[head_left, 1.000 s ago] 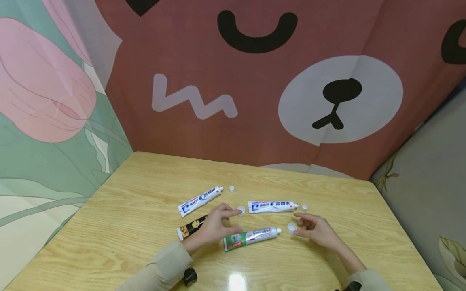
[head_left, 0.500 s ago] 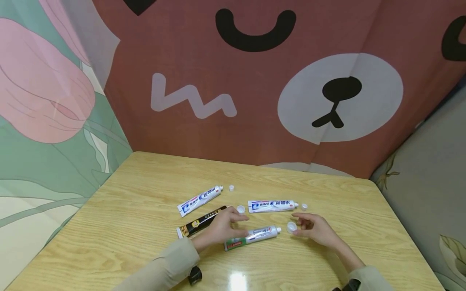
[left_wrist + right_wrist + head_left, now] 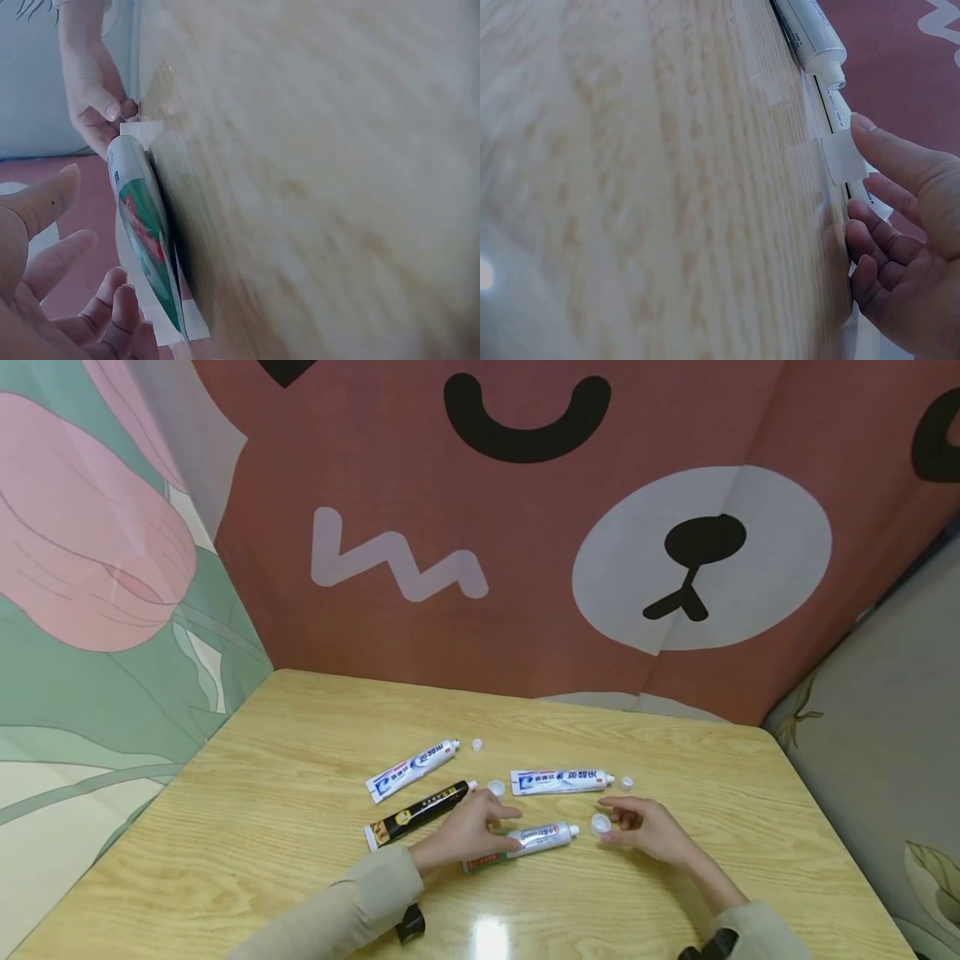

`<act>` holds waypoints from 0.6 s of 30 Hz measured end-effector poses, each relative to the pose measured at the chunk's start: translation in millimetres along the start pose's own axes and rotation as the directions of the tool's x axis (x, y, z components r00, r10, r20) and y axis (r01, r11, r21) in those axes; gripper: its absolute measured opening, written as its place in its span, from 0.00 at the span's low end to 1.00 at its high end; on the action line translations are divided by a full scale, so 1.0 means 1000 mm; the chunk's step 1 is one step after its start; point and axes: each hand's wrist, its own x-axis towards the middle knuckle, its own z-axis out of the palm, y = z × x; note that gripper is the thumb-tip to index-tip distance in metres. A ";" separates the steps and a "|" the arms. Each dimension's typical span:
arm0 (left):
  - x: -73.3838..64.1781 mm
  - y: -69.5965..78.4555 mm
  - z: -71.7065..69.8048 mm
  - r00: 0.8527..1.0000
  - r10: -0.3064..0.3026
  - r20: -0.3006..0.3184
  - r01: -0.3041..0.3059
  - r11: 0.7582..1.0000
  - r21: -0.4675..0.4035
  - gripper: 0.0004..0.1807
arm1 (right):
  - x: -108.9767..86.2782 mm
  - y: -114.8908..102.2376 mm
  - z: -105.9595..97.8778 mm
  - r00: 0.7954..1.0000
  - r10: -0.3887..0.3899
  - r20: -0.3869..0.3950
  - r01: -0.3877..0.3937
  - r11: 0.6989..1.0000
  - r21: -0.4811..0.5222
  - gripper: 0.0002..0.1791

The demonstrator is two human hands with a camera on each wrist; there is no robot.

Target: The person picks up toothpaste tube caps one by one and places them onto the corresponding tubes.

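A green and silver toothpaste tube [image 3: 546,836] lies uncapped on the table, its nozzle pointing right. My left hand [image 3: 474,823] is over its tail end, fingers and thumb apart; in the left wrist view the fingers [image 3: 52,262] stand beside the tube [image 3: 142,225] with a gap between. By the right hand [image 3: 647,831] a white screw cap [image 3: 600,824] stands on the table. Its thumb tip is right at the cap's edge and the index finger is spread away, while the other fingers are loosely bent, as the right wrist view shows beside the cap [image 3: 845,157].
A black toothpaste tube [image 3: 420,814] lies left of the left hand, a white cap [image 3: 496,788] near its nozzle. Two white-blue tubes, one left [image 3: 412,771] and one right [image 3: 561,782], lie farther back, with small caps [image 3: 477,744] [image 3: 627,783] by their nozzles. Printed cloth [image 3: 420,635] hangs behind the table.
My left hand has moved right, from beside the black tube and its cap to over the green and silver tube, uncovering the black one. The right hand has stayed by the cap.
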 end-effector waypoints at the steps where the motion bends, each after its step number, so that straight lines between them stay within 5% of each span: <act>1: 0.001 0.000 0.001 1.000 0.000 0.007 0.000 1.000 0.003 0.25 | 0.000 0.000 0.000 1.000 -0.003 0.001 0.003 1.000 -0.004 0.28; 18: 0.006 0.004 0.010 0.992 -0.123 0.006 0.123 0.992 0.017 0.22 | 0.004 -0.002 0.004 0.999 0.032 0.020 -0.031 0.997 -0.075 0.26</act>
